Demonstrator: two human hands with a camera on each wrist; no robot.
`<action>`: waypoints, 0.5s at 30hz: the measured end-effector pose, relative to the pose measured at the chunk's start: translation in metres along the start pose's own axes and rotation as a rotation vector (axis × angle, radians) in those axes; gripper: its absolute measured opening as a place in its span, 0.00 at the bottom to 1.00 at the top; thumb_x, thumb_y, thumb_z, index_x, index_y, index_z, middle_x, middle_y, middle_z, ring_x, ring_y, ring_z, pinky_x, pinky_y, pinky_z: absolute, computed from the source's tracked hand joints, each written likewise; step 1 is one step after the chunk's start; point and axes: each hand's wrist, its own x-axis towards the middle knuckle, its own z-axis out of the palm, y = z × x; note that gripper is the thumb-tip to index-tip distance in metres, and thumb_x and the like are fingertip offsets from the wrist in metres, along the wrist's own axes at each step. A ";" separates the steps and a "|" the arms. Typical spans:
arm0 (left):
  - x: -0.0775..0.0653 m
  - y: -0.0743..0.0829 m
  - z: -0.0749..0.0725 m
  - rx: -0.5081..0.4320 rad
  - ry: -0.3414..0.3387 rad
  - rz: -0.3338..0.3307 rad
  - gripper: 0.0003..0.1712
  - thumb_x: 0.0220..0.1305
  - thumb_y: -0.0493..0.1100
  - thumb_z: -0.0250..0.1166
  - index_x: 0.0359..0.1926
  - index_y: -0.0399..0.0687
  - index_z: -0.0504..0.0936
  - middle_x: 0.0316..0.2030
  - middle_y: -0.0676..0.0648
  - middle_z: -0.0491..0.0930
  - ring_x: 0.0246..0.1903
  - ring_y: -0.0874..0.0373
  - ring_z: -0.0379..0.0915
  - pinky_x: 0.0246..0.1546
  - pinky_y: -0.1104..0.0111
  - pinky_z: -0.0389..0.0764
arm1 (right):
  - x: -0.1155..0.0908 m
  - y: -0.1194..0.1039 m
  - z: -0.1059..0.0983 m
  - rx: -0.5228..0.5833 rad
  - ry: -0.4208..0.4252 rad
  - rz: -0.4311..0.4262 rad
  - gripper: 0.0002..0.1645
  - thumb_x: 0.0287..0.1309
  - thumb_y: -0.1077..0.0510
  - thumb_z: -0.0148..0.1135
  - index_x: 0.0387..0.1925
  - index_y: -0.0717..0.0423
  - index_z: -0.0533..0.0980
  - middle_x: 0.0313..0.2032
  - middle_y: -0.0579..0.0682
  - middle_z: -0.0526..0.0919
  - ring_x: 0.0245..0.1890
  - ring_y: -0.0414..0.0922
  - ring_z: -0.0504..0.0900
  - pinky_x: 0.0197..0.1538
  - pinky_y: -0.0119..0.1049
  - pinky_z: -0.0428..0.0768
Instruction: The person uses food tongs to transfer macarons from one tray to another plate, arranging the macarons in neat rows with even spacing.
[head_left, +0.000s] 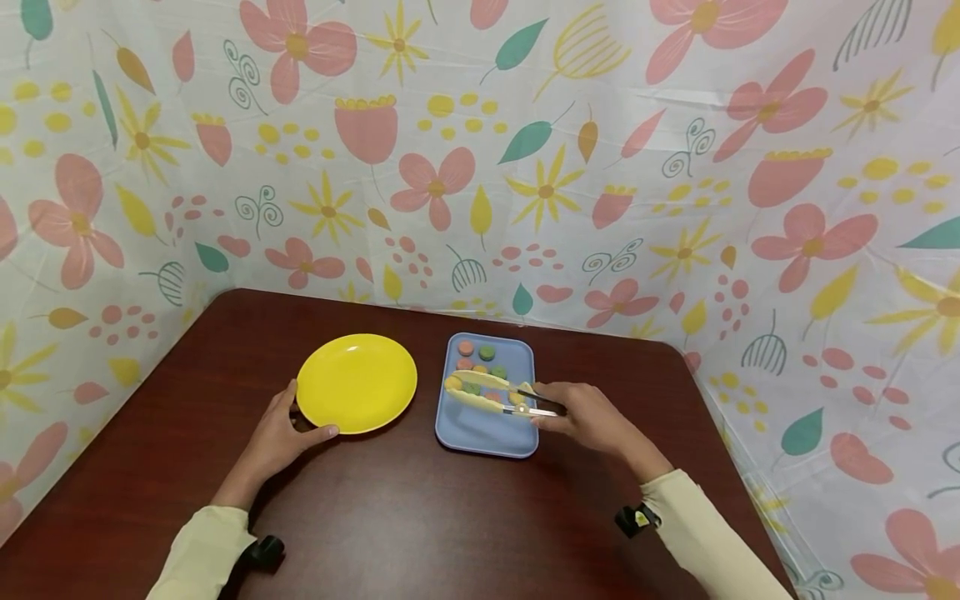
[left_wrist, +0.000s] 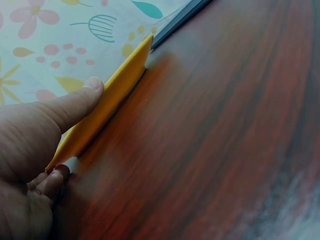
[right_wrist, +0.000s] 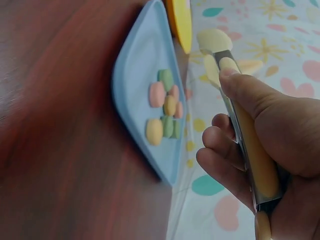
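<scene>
My left hand (head_left: 273,442) holds the round yellow plate (head_left: 356,383) at its near left rim; in the left wrist view the thumb lies along the plate's edge, other fingertips beneath it. My right hand (head_left: 588,417) grips tongs (head_left: 474,401) with pale yellow tips and metal arms. They reach leftward over a blue tray (head_left: 487,437) holding several small macarons in pink, green and yellow. A yellow macaron (head_left: 453,383) shows right at the tongs' tips in the head view. From the right wrist, the tongs (right_wrist: 255,150) appear above the table, thumb pressed along one arm.
The dark wooden table (head_left: 420,517) reaches back to a flower-printed curtain (head_left: 450,167), which also hangs along both sides. The plate stands left of the tray, with a narrow strip of table between them. A black wrist camera (head_left: 262,554) sits on the left wrist.
</scene>
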 end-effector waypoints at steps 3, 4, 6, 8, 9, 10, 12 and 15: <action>0.000 0.000 0.000 -0.006 -0.002 -0.002 0.73 0.56 0.62 0.77 0.82 0.39 0.35 0.75 0.26 0.46 0.65 0.33 0.61 0.59 0.38 0.71 | 0.008 -0.004 -0.002 0.007 0.000 -0.004 0.38 0.64 0.41 0.69 0.67 0.59 0.76 0.52 0.50 0.86 0.41 0.44 0.81 0.44 0.40 0.79; 0.000 0.000 0.001 -0.008 -0.002 -0.001 0.73 0.56 0.62 0.76 0.82 0.39 0.35 0.75 0.26 0.46 0.65 0.33 0.61 0.59 0.38 0.71 | 0.011 -0.005 -0.003 0.010 -0.001 0.000 0.37 0.64 0.41 0.69 0.67 0.57 0.76 0.50 0.48 0.87 0.39 0.42 0.80 0.43 0.39 0.78; 0.000 0.000 0.001 -0.011 -0.002 -0.003 0.73 0.56 0.62 0.76 0.82 0.39 0.35 0.75 0.26 0.46 0.66 0.33 0.61 0.60 0.38 0.71 | 0.017 -0.007 -0.004 0.016 0.003 0.001 0.36 0.63 0.43 0.70 0.67 0.56 0.76 0.46 0.45 0.87 0.36 0.41 0.79 0.40 0.36 0.77; 0.000 0.000 0.001 -0.012 -0.002 -0.004 0.73 0.56 0.62 0.76 0.82 0.40 0.35 0.75 0.26 0.46 0.66 0.33 0.61 0.60 0.38 0.71 | 0.022 -0.009 -0.004 0.018 0.010 -0.003 0.34 0.63 0.44 0.71 0.67 0.53 0.77 0.42 0.42 0.86 0.33 0.38 0.77 0.37 0.34 0.75; 0.000 0.000 0.001 -0.010 -0.001 -0.004 0.73 0.56 0.62 0.76 0.82 0.40 0.35 0.75 0.26 0.46 0.66 0.33 0.61 0.60 0.38 0.71 | 0.025 -0.010 -0.005 0.021 0.014 -0.004 0.34 0.63 0.45 0.71 0.67 0.52 0.77 0.40 0.40 0.85 0.32 0.37 0.76 0.36 0.33 0.75; 0.000 0.000 0.001 -0.010 -0.001 -0.004 0.73 0.56 0.62 0.77 0.82 0.39 0.35 0.75 0.26 0.46 0.66 0.33 0.61 0.60 0.38 0.70 | 0.027 -0.012 -0.006 0.023 0.017 -0.010 0.34 0.63 0.45 0.71 0.67 0.52 0.77 0.40 0.40 0.85 0.31 0.37 0.75 0.35 0.33 0.75; 0.000 0.000 0.000 -0.007 0.002 -0.008 0.74 0.56 0.62 0.77 0.82 0.39 0.35 0.75 0.26 0.47 0.66 0.33 0.61 0.60 0.38 0.70 | 0.033 -0.014 -0.007 0.031 0.024 -0.016 0.34 0.62 0.46 0.72 0.66 0.52 0.77 0.39 0.39 0.85 0.31 0.37 0.75 0.35 0.33 0.74; 0.000 0.001 0.000 0.001 0.003 -0.005 0.74 0.56 0.62 0.77 0.81 0.37 0.34 0.74 0.26 0.47 0.66 0.33 0.61 0.61 0.38 0.70 | 0.042 -0.017 -0.009 0.038 0.026 -0.021 0.35 0.62 0.47 0.72 0.67 0.54 0.77 0.39 0.40 0.85 0.29 0.37 0.74 0.33 0.34 0.73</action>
